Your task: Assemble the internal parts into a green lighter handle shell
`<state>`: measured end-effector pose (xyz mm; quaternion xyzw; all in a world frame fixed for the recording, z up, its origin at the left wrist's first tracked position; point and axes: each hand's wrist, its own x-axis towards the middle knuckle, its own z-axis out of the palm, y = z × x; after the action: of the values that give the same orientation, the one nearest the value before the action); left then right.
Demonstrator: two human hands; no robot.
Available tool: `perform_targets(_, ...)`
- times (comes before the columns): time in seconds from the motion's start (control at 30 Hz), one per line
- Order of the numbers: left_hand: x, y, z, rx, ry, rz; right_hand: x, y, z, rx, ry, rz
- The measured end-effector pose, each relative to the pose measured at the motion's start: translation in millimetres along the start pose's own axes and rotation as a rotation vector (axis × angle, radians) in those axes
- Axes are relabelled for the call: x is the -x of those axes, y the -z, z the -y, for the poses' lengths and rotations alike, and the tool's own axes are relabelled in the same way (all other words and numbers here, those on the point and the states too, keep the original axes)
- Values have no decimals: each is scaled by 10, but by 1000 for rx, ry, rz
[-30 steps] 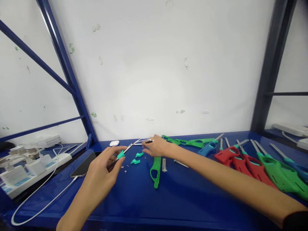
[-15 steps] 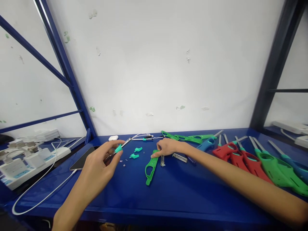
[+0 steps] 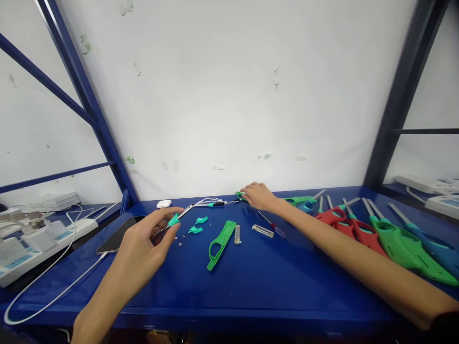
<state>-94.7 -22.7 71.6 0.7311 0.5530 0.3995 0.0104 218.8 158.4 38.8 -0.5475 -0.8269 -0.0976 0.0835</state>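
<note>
My left hand (image 3: 148,241) pinches a lighter's inner assembly (image 3: 174,220), a metal tube with a teal trigger and a dark rear part. At the back of the table, my right hand (image 3: 258,196) has its fingers bent around the end of a green lighter casing half (image 3: 239,195); the hand hides much of it. Another green casing half (image 3: 222,243) lies hollow side up mid-table. Beside it are a clear fuel tank (image 3: 237,235) and a second clear tank (image 3: 262,231). Two teal triggers (image 3: 195,230) lie near my left hand.
Several red, green and blue lighters (image 3: 398,243) lie along the right. A screwdriver (image 3: 278,230) is below my right wrist. White-wired igniter parts (image 3: 215,204) lie at the back. A phone (image 3: 118,235), its white cable and a power strip (image 3: 53,246) occupy the left.
My right hand has let go of the mid-table green casing half and moved back to the green casing parts near the wall. My left hand still holds the lighter assembly.
</note>
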Motion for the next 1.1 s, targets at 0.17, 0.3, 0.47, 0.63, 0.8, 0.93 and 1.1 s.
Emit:
perform_targets(0.17, 10, -14, 4, -13, -12, -6, 18, -189, -196, 14, -24, 32)
perform_targets(0.3, 10, -36, -16, -8, -2, -17, -2, -176, -317, 7, -4, -30)
perform_targets(0.47, 11, -34, -31, 2, 33, -44, -4, -14, -425, -9, 64, -185)
perform_targets(0.63, 4, 14, 9, 16, 73, -99, 59, 221, -302, -21, 191, -389)
perform_targets(0.8, 8, 85, -6, 46, 142, -197, 114, 390, -39, -5, 369, -519)
perform_targets(0.93, 16, 149, -62, 62, 177, -270, 172, 483, 176, 5, 487, -535)
perform_targets(1.1, -17, 212, -24, 74, 208, -298, 464, 566, 678, 2, 703, -370)
